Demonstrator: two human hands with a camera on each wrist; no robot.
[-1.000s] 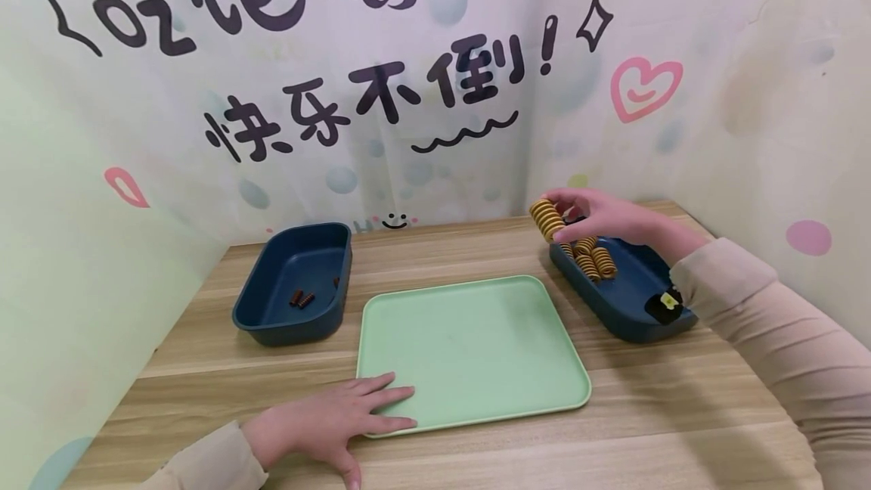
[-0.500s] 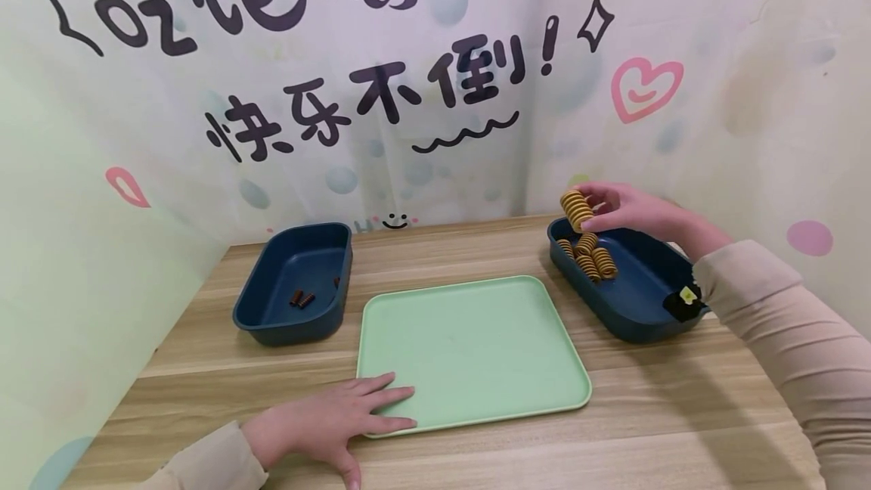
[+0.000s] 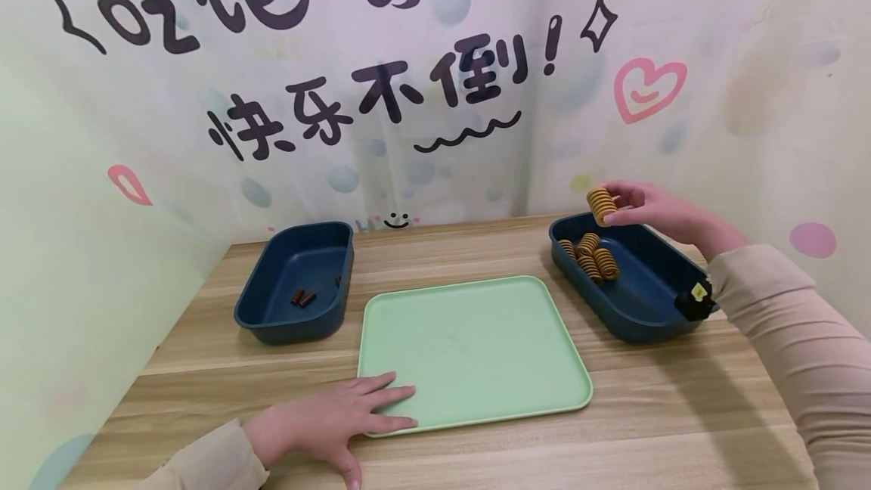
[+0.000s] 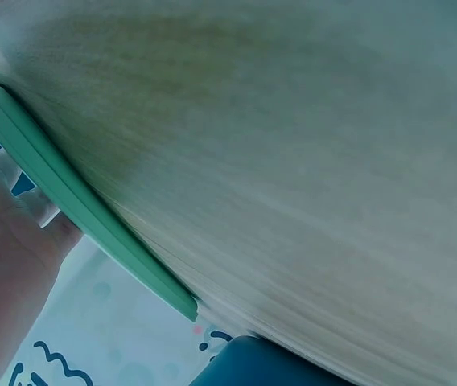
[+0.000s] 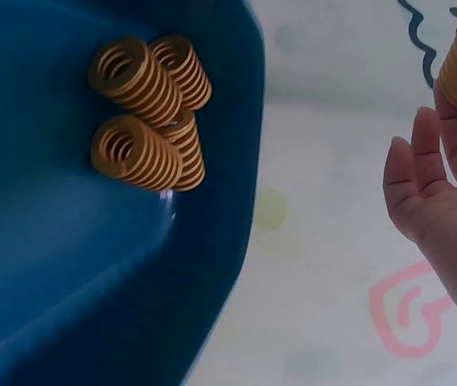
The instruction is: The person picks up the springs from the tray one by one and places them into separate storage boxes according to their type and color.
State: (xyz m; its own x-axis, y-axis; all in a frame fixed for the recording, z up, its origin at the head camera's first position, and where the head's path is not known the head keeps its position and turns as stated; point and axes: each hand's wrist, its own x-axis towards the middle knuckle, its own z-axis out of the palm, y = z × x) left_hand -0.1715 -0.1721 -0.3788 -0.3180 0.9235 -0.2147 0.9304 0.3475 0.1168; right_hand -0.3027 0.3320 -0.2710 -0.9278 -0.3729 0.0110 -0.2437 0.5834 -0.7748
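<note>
Between thumb and fingers, my right hand (image 3: 656, 212) pinches a yellow coil spring (image 3: 602, 206) above the far end of the right blue bin (image 3: 653, 327). Several similar springs (image 3: 589, 257) lie bunched in that bin's far left part; the right wrist view shows these springs (image 5: 136, 153) against the bin wall. My left hand (image 3: 327, 418) has its fingers spread over the near left corner of a pale green tray (image 3: 469, 346), thumb out on the table. In the left wrist view the tray's edge (image 4: 84, 201) shows beside part of the hand.
A second blue bin (image 3: 289, 335) stands back left, with a few small dark red springs (image 3: 303, 298) inside. Both bins and the tray sit on a wood-grain table (image 3: 612, 437). A printed curtain (image 3: 435, 187) hangs right behind the table's back edge. A black wrist strap (image 3: 695, 299) sits by the right cuff.
My right hand has moved to the right with the spring, from the bin's left rim to above its far end. The left hand stays on the tray corner.
</note>
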